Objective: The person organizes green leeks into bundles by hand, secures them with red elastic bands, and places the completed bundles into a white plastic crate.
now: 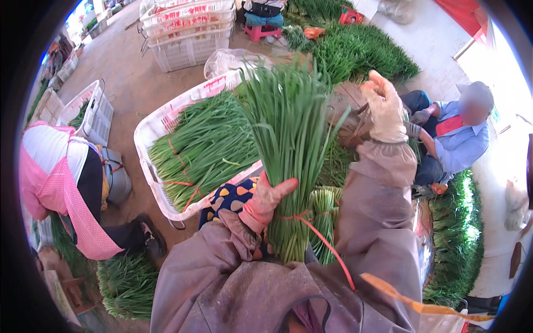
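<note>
My left hand (265,204), in a pinkish glove, is wrapped round the lower part of a thick upright bunch of garlic chives (291,133). A red tie (331,247) circles the bunch just below that hand, and its long loose end trails down to the right. My right hand (384,108), in a pale glove, is raised to the right of the leaf tops, apart from the bunch. Its fingers are stretched up and it holds nothing I can see. Beyond my left hand, a white plastic crate (145,152) holds tied bunches of chives (202,147). Another tied bunch (323,213) stands behind the held one.
A person in pink (78,194) bends at the left; another in a blue shirt (463,141) sits at the right. Stacked white crates (189,44) stand at the back. Heaps of chives lie at back (361,53), right (458,238) and lower left (127,286). An orange strip (400,294) hangs near my right sleeve.
</note>
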`<action>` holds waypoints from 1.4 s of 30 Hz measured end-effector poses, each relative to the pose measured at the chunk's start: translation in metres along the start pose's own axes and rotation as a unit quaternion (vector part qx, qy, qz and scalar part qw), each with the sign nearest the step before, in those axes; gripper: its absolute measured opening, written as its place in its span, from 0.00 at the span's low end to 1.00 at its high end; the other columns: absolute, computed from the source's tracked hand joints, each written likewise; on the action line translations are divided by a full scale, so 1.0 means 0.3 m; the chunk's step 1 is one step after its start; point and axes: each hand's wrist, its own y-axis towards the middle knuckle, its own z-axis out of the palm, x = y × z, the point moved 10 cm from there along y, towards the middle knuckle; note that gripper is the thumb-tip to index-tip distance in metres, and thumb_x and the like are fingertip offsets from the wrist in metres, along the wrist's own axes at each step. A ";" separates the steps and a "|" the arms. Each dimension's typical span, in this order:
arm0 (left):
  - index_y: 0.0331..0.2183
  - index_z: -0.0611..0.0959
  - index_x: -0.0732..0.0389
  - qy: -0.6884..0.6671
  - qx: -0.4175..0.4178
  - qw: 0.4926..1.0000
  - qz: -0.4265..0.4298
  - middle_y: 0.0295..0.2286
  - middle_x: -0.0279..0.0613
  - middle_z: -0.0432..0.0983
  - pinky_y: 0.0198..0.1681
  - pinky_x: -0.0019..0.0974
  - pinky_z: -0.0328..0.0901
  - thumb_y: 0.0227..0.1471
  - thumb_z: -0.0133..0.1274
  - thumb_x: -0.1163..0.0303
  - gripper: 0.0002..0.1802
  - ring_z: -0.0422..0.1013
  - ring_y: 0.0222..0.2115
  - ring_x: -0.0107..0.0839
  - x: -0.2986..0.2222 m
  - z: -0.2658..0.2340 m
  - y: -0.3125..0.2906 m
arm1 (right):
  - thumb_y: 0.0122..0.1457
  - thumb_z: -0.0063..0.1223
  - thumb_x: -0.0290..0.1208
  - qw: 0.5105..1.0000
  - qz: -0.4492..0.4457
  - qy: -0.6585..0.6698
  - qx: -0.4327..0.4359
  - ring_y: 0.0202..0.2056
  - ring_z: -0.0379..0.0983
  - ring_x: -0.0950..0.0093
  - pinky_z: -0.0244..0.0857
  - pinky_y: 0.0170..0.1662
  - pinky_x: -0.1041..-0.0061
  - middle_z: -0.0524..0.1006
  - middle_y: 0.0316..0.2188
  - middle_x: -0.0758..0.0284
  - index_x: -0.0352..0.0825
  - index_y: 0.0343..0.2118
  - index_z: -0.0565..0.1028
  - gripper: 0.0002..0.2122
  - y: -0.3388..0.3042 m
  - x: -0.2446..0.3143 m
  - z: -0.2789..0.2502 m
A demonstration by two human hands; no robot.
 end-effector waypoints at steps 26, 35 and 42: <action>0.54 0.70 0.62 -0.321 -0.121 0.926 -0.156 0.48 0.43 0.73 0.53 0.40 0.66 0.60 0.50 0.59 0.25 0.71 0.47 0.36 0.234 -0.269 -0.099 | 0.57 0.57 0.45 0.666 0.462 0.542 0.223 0.53 0.70 0.70 0.66 0.55 0.65 0.72 0.54 0.67 0.38 0.60 0.64 0.30 -1.030 -0.686 0.469; 0.53 0.69 0.62 -0.269 -0.176 0.935 -0.149 0.45 0.47 0.75 0.47 0.44 0.71 0.57 0.51 0.70 0.23 0.74 0.44 0.39 0.310 -0.343 -0.118 | 0.59 0.55 0.27 0.882 0.238 -0.060 0.402 0.43 0.74 0.76 0.67 0.48 0.79 0.78 0.45 0.65 0.32 0.53 0.72 0.18 -0.893 -0.638 0.236; 0.56 0.63 0.58 -0.261 -0.173 0.942 -0.119 0.46 0.50 0.74 0.45 0.46 0.74 0.54 0.54 0.75 0.29 0.74 0.44 0.41 0.318 -0.346 -0.113 | 0.54 0.60 0.43 0.890 0.091 -0.274 0.353 0.29 0.76 0.67 0.69 0.34 0.69 0.77 0.24 0.65 0.38 0.26 0.76 0.13 -0.763 -0.285 0.312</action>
